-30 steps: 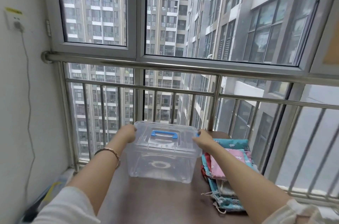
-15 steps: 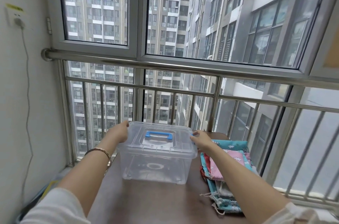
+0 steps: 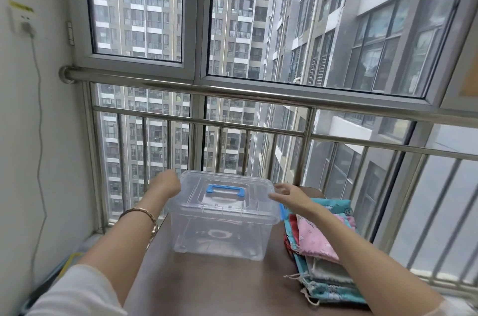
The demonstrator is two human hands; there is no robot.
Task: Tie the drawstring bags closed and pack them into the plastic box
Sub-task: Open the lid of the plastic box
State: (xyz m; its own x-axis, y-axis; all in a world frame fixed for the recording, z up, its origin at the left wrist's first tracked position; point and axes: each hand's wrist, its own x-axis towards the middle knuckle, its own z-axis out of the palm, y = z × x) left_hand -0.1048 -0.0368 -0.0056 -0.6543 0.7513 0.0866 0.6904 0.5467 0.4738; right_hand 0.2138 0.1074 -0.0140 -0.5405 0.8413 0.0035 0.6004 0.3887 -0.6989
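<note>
Table (image 3: 207,287): dark brown top. Box (image 3: 219,227): clear plastic, closed, blue handle (image 3: 225,189) on top, standing toward 12 o'clock. Bags (image 3: 318,240): flat stack of patterned cloth in pink, teal and cream, at 3 o'clock of box, just beside it.

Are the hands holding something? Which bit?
The right hand is open, holding nothing. The left hand is at the left end of the plastic box, fingers hidden, so I cannot tell.

The storage box (image 3: 221,222) is clear glossy plastic (its handle (image 3: 225,189) opaque blue), the drawstring bags (image 3: 320,243) soft printed cloth, the desk (image 3: 207,287) smooth brown, the railing (image 3: 232,91) polished metal.
</note>
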